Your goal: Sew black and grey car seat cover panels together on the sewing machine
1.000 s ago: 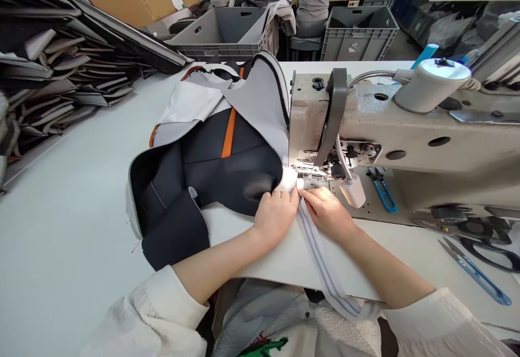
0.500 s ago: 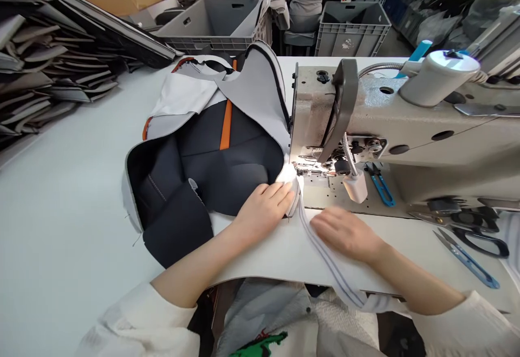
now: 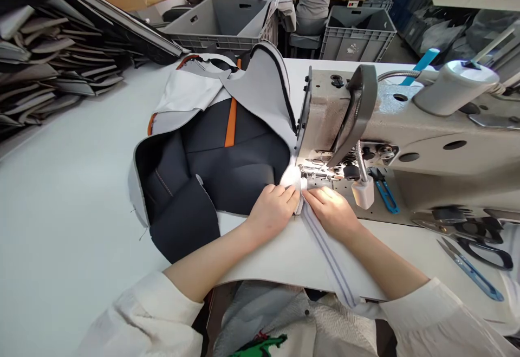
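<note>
Spread wide on the white table, the cover is seen with its dark panels turned up, partly crossed by an orange band! Its grey flaps are heaped and folded at the far end, its left rim is curled upward, and there a loose thread is trailed. Its right-hand edge is tucked close beside the machine, brightly lit. Just beside that, the strip, white with blue-grey lines, is draped at a slant over the table's near edge.

The left hand touches the black-and-grey cover, the right hand holds striped tape — both beside the sewing machine.
</note>
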